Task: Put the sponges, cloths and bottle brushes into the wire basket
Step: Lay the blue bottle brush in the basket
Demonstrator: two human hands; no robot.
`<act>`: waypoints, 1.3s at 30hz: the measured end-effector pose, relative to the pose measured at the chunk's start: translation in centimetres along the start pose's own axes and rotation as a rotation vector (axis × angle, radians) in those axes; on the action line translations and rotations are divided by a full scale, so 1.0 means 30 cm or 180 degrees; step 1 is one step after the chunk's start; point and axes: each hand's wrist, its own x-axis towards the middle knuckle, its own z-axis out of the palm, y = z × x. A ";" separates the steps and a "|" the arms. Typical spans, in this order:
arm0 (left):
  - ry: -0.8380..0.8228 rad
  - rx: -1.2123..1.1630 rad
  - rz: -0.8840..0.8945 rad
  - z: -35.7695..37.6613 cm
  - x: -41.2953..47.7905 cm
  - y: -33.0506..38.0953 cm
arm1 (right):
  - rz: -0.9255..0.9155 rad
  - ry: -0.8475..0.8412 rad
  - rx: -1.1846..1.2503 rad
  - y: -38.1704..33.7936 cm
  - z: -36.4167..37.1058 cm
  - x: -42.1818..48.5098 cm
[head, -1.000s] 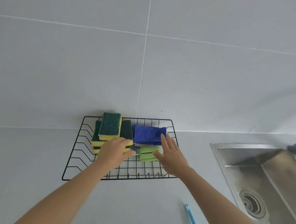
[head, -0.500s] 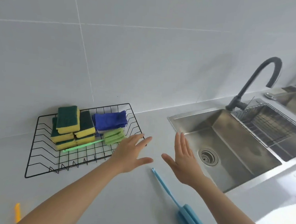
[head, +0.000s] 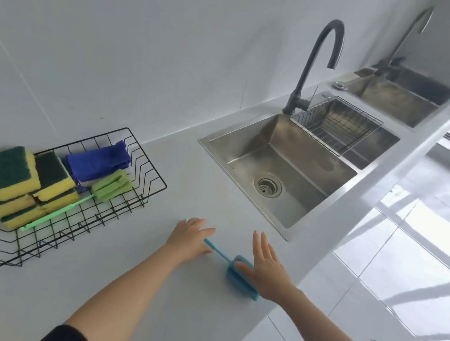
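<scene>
Right grip (head: 266, 267) open, fingers spread and flat, heel of the palm over the sponge head of the blue bottle brush (head: 240, 276), fingertips pointing away toward the sink. Left grip (head: 191, 239) open too, palm down, fingers resting over the far tip of the same brush's thin handle; cannot tell whether pressing on it or only touching. Blue bottle brush lying flat on the grey bench (head: 95, 281), near the front edge, head nearest the body, handle slanting up and left between the two hands. Dark sleeve edge (head: 67, 337) at the bottom of the left forearm.

Farther left on the bench, black wire basket (head: 145, 206), well apart from the blue brush. Inside, toward its left end, stacked yellow and green sponges (head: 25, 185), scouring sides up. Beside them, green bottle brush (head: 105, 188), head toward the basket's right end, long handle running down-left along the sponges. Behind that head, folded blue cloth (head: 97, 162) against the basket's rear wires.

To the right, steel sink (head: 282, 170) set into the bench, drain in its floor, a steel mesh rack (head: 336, 126) across its far side. Dark curved tap (head: 312, 65) at the back rim. Beyond, a second sink (head: 401, 94), blurred. White tiled wall (head: 147, 51) behind everything.
</scene>
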 end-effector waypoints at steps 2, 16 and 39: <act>-0.0063 0.0071 -0.0021 0.014 0.017 -0.003 | -0.0002 -0.0061 -0.0003 0.006 0.028 -0.003; 0.0249 0.0532 0.0060 0.010 -0.016 -0.041 | -0.0156 0.0103 -0.0166 -0.005 0.023 0.009; 0.1863 0.0750 -0.1508 -0.363 -0.516 -0.533 | -0.2378 0.0306 -0.1058 -0.849 -0.226 0.304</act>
